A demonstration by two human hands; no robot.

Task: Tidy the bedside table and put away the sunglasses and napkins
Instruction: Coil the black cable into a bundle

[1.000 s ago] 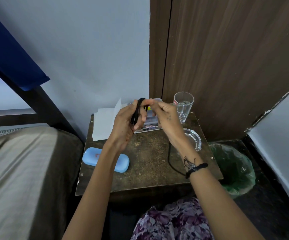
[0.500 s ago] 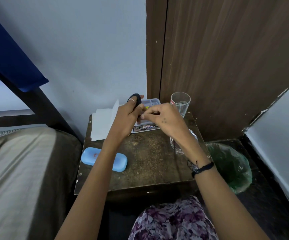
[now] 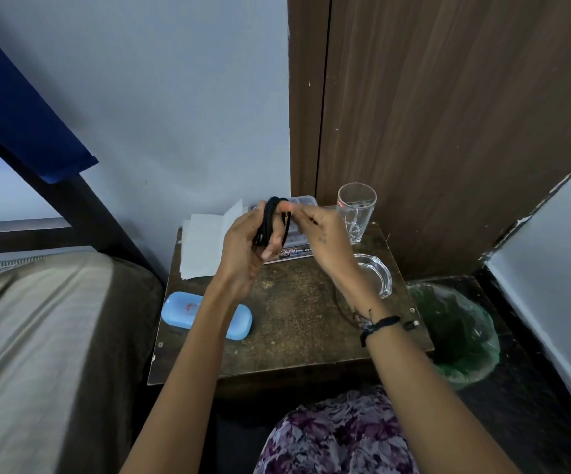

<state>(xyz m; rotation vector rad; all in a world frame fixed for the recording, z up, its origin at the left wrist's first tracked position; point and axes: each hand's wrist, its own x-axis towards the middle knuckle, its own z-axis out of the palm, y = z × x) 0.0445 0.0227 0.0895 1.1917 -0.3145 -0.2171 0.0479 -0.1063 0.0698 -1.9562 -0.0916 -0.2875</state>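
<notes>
Above the bedside table [image 3: 294,340], a black cord [image 3: 270,222] is being wound in loops.

In the head view, the left hand [image 3: 246,248] is seen curled shut on the coiled black cord, thin and rubbery, looped over its fingers; the right hand [image 3: 321,234] is pinched closed on the cord's loose strand, which is seen trailing down across the rough, speckled brown tabletop. White paper napkins [image 3: 202,244], flat and slightly fanned, are laid at the back left corner against the wall. A smooth, rounded pale-blue case [image 3: 205,314] is set near the front left edge; whether sunglasses are inside cannot be told. A clear faceted drinking glass [image 3: 356,210] is stood upright at the back right, a thick glass ashtray [image 3: 374,273] just in front of it. A flat printed plastic box [image 3: 294,249] is partly hidden behind the hands.
</notes>
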